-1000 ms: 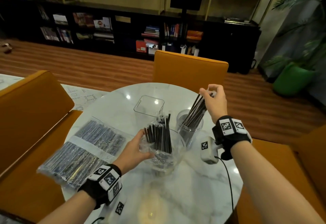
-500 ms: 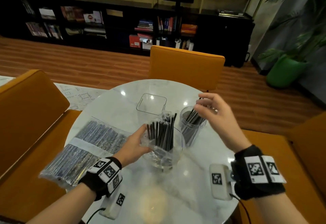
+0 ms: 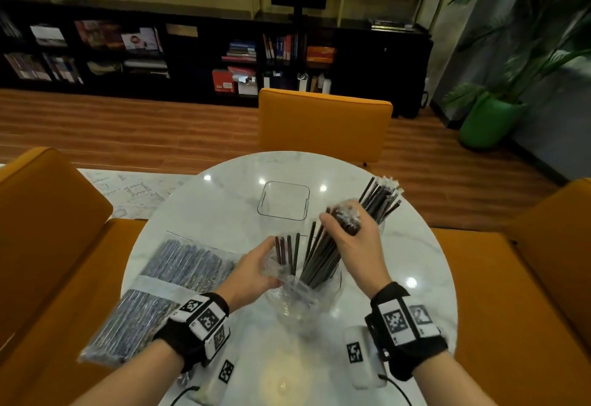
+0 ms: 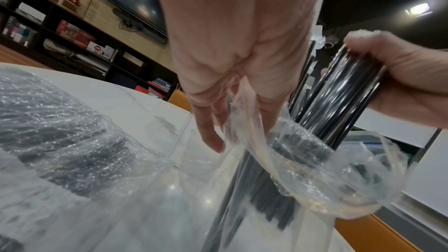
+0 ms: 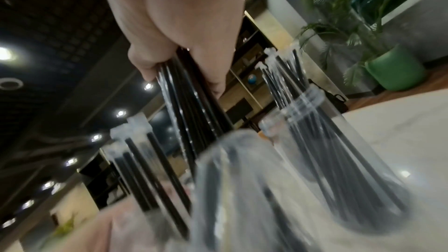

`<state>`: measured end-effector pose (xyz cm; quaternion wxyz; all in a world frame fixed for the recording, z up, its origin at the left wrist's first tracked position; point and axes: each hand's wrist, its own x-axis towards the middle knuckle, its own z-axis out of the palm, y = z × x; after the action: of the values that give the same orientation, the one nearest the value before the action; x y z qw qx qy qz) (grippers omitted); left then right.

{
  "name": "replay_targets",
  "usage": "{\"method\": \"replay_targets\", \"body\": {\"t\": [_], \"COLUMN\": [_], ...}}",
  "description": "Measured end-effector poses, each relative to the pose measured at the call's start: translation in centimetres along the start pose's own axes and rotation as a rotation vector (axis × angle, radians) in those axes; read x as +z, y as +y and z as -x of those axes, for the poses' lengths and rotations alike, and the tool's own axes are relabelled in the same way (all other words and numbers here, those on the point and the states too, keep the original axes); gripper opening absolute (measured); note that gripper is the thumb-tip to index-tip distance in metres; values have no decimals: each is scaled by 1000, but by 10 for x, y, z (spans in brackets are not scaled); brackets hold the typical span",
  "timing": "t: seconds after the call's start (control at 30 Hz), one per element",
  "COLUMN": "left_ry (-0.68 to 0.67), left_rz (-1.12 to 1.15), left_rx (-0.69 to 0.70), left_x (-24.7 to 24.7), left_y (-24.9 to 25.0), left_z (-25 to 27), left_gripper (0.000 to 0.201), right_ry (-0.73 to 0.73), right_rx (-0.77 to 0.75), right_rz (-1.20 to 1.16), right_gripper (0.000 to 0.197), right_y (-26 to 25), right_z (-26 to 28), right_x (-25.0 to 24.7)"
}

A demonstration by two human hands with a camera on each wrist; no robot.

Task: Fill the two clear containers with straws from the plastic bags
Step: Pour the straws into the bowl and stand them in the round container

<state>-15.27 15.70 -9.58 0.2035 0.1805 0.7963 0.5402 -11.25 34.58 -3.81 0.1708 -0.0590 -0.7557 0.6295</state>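
Observation:
An open clear plastic bag (image 3: 289, 284) of black straws stands at the middle of the round marble table (image 3: 406, 255). My left hand (image 3: 256, 271) pinches its plastic (image 4: 303, 162) on the left side. My right hand (image 3: 355, 242) grips a bundle of black straws (image 3: 319, 261) that still stands in the bag; the bundle (image 5: 191, 102) slants up into my fist. Behind that hand is the round clear jar (image 5: 339, 160), mostly hidden in the head view, with straws (image 3: 380, 198) fanning out of it. A square clear container (image 3: 283, 201) stands further back with nothing visible in it.
Two sealed bags of straws (image 3: 188, 261) (image 3: 134, 322) lie at the table's left edge. Orange chairs stand left (image 3: 48, 230), behind (image 3: 323, 127) and right (image 3: 527, 261) of the table. A cabled tracker box (image 3: 359, 357) hangs by my right wrist.
My right hand let its earlier straws go into the round jar, came back left to the open bag and took hold of a new bundle. My left hand stayed on the bag.

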Motion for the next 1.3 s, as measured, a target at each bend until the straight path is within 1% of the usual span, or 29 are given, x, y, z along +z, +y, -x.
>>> {"method": "replay_targets", "body": {"t": [0.07,0.17,0.27,0.37,0.43,0.57,0.67,0.73,0.8,0.93,1.0,1.07,1.17,1.23,1.3], "left_ry": [-15,-49,-70,-85,-80,-86,-85,-82,-79,-72,-63,-56,-49,-51,-50], "left_rz": [-1,-2,-12,-12,-17,-11,-13,-9,-14,8,18,6,-17,-23,-23], "left_rx": [-14,-1,11,13,11,-3,-7,-7,-4,-1,-6,-4,5,8,8], "left_x": [-2,-6,-8,-9,-10,-11,-11,-10,-10,-11,-11,-11,-11,-11,-11], "left_y": [0,1,4,6,6,7,7,7,8,5,4,2,0,0,-1], "left_z": [-3,-10,-14,-16,-18,-18,-17,-16,-15,-12,-11,-11,-11,-11,-12], "left_gripper": [71,73,64,58,57,56,55,54,53,52,52,52,53,53,52], "right_ry": [25,38,60,80,74,124,205,269,308,284,293,293,237,164,92], "right_rx": [-19,-47,-43,-66,-97,-185,-280,-309,-308,-185,-121,-94,-86,-62,-51], "right_rz": [-8,-20,-51,-55,-71,-165,-150,-97,-13,136,148,117,151,263,427], "right_gripper": [12,17,20,14,8,17,21,20,15,16,21,26,27,25,22], "right_y": [-13,-28,-45,-69,-89,-132,-149,-143,-121,-58,-38,-28,-26,-32,-39], "right_z": [-8,-17,-22,-30,-40,-65,-82,-93,-100,-105,-104,-105,-109,-110,-110], "right_x": [-7,-15,-23,-40,-54,-84,-97,-96,-89,-73,-65,-59,-57,-57,-59]}}
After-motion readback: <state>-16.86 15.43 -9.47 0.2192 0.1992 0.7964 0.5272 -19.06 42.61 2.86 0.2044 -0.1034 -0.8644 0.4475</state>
